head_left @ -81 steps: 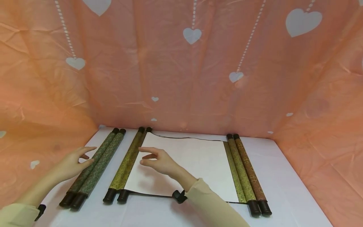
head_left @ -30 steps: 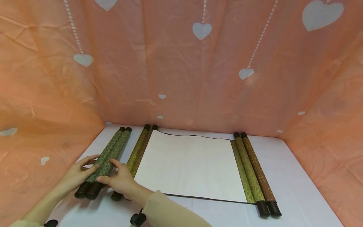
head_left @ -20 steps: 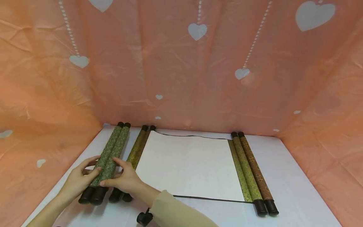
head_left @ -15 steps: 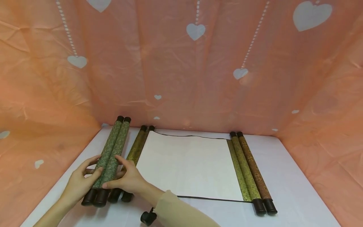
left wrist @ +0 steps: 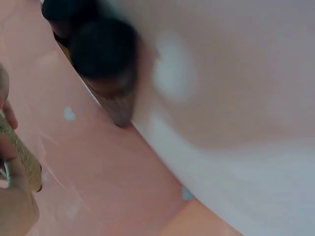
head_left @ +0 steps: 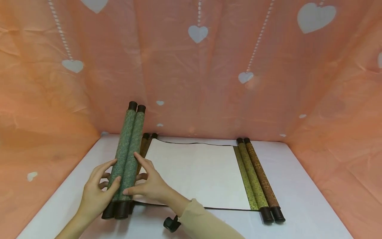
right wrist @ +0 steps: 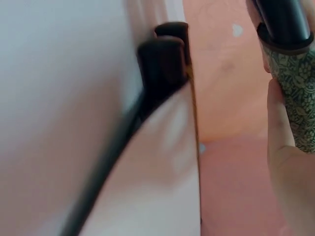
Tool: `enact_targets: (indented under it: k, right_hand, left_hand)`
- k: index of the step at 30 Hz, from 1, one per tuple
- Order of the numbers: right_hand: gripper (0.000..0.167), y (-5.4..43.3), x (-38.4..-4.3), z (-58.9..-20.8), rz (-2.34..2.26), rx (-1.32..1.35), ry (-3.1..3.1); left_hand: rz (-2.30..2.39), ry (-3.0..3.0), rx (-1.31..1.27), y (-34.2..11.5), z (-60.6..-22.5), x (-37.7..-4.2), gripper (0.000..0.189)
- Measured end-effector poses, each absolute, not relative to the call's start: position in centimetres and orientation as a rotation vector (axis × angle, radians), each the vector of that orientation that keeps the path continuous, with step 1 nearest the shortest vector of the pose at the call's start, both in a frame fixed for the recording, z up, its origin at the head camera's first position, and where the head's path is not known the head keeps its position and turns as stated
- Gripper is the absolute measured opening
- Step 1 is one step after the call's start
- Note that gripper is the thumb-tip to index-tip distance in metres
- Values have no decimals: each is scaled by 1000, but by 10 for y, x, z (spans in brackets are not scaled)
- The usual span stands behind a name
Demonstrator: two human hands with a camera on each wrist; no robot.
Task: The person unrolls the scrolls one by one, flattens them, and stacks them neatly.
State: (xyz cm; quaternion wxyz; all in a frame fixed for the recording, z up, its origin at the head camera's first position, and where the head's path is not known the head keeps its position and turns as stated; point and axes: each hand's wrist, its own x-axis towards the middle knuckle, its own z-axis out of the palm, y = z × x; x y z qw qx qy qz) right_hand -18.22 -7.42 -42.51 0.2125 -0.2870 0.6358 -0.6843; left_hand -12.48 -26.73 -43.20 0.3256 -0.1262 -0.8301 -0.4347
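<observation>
In the head view both hands hold a green patterned scroll [head_left: 135,139], its two rolls side by side with dark end knobs. Its far end is raised and tilts up against the backdrop. My left hand [head_left: 95,192] grips the left roll near the lower end, thumb on top. On the right roll, my right hand [head_left: 153,184] has its thumb low and its index finger higher up. Beneath and to the right lies an unrolled scroll with a blank white sheet [head_left: 194,172]; the green scroll hides much of its left roll. The right wrist view shows the green scroll's dark knob [right wrist: 285,22] up close.
The white sheet ends at an olive-gold roll [head_left: 253,176] on the right. Against that roll lies a brown patterned roll [head_left: 264,179]. A peach backdrop [head_left: 179,83] with pale hearts rises along the back and sides of the white table [head_left: 301,199].
Both hands came to the green scroll at the left and took hold of it. It has risen off the table, far end highest, and moved right over the unrolled scroll's left roll.
</observation>
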Motion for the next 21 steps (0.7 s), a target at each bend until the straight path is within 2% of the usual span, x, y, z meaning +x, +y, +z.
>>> enact_targets:
  k: [14, 21]
  right_hand:
    - [126, 6, -182, -415, -2007, -1078, 1901]
    - [123, 52, -173, -424, -2066, -1176, 2011]
  left_hand:
    - [-1194, -1992, -680, -197, -432, -146, 76]
    - [-1282, -1987, -882, -154, -434, -153, 86]
